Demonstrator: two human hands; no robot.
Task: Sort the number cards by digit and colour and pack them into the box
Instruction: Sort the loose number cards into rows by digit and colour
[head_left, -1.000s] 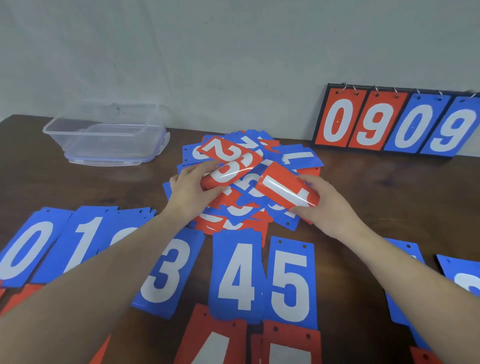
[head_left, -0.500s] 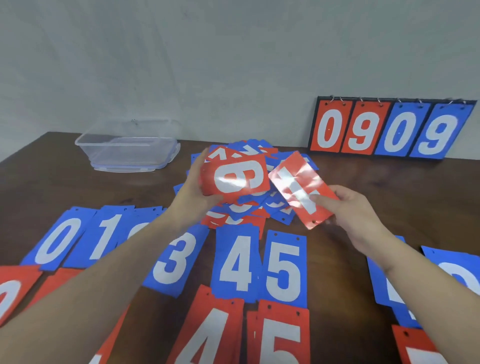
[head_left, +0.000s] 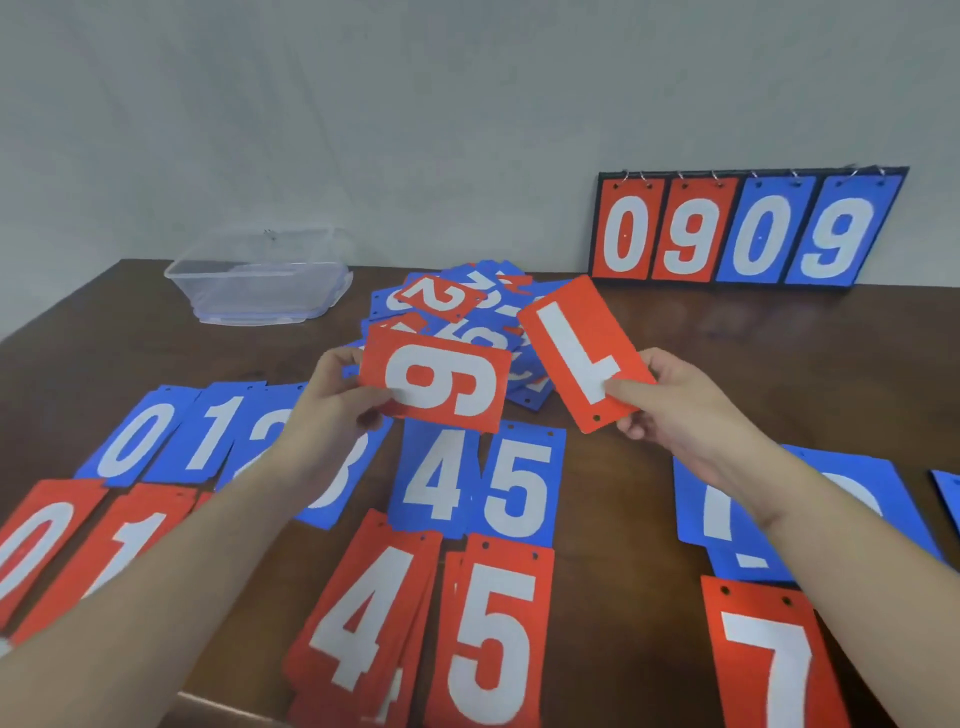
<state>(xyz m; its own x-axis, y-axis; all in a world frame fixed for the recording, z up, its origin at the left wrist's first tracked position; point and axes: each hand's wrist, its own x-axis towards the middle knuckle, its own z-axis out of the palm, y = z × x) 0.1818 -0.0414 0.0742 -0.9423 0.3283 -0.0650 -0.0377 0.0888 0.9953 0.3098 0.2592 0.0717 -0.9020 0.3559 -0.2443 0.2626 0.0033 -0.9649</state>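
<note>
Head: left hand (head_left: 332, 410) pinches red 6/9 card (head_left: 436, 387), digit unclear.

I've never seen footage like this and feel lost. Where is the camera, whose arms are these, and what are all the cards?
The camera sits on a person's head, looking down at their own bare hands. The left hand holds a red card showing a sideways 6 or 9. The right hand pinches a red 7 card, turned upside down. On the brown table lie sorted rows of blue and red number cards, an unsorted pile behind, a clear plastic box at the back left, and a flip scoreboard against the wall.
</note>
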